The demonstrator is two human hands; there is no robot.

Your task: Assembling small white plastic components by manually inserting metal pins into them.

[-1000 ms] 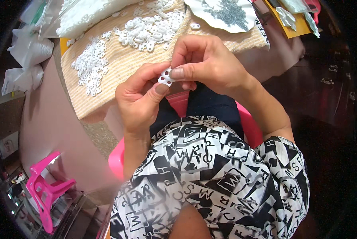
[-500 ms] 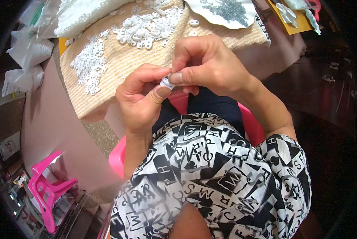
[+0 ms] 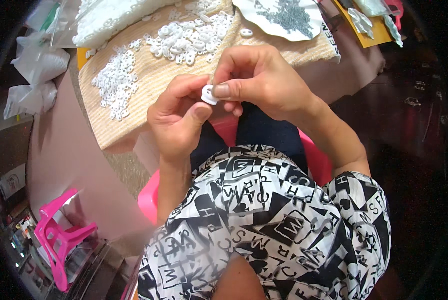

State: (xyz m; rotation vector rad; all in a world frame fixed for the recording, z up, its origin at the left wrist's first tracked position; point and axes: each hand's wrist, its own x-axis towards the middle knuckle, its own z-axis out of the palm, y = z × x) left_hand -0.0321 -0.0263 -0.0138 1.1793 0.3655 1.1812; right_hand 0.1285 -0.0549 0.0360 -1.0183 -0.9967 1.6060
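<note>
as the thumb of the left hand (image 3: 175, 119) has slid lower, the white piece (image 3: 209, 96) sits in the pinch of the right hand (image 3: 262, 80) near the striped cloth (image 3: 146, 75), likely mid-adjustment; whether the left hand grips, i cannot tell.

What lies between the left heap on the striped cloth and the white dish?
In the head view, the larger heap of white pieces, then a single white piece near the dish.

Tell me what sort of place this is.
Probably a home or a small workroom; I can't tell which. Heaps of small white pieces lie on a striped cloth, a plate holds loose grey bits, and a pink stool shows at lower left.
</note>
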